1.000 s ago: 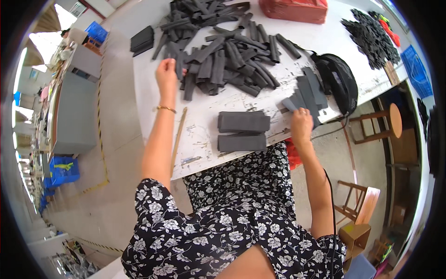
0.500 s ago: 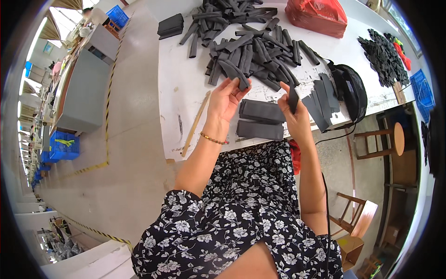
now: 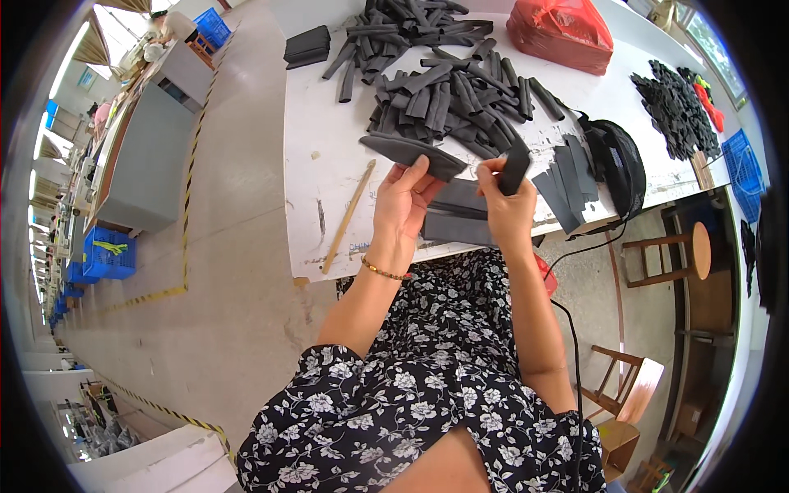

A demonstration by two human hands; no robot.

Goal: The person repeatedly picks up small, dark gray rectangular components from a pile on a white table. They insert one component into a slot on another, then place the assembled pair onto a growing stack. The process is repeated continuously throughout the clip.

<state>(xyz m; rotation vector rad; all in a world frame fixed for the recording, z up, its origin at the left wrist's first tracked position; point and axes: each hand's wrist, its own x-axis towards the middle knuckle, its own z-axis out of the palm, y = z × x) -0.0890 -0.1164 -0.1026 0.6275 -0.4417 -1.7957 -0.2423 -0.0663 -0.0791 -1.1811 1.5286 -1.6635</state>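
Note:
My left hand [image 3: 401, 205] is closed on a dark grey fabric tube [image 3: 403, 151], thumb on top, with its long end pointing left over the table. Beside it on the right, my right hand [image 3: 509, 212] pinches a dark grey fabric strip [image 3: 516, 168] that stands up from the fingers. The two pieces are close together but look apart. Beyond my hands lies a heap of rolled dark grey fabric tubes [image 3: 427, 94]. Flat folded dark grey pieces [image 3: 456, 228] lie at the table's near edge, partly covered by my hands.
A wooden stick [image 3: 348, 218] lies left on the white table [image 3: 312, 177]. Flat dark strips [image 3: 567, 185] and a black bag [image 3: 616, 164] with a cord are at right. Farther off are a stack of dark pieces [image 3: 307, 47], a red plastic bag [image 3: 563, 37] and a dark pile [image 3: 674, 111].
The tube in my left hand has swung from pointing down to lying nearly level, pointing left. My right hand has moved slightly left and lower, still holding the strip.

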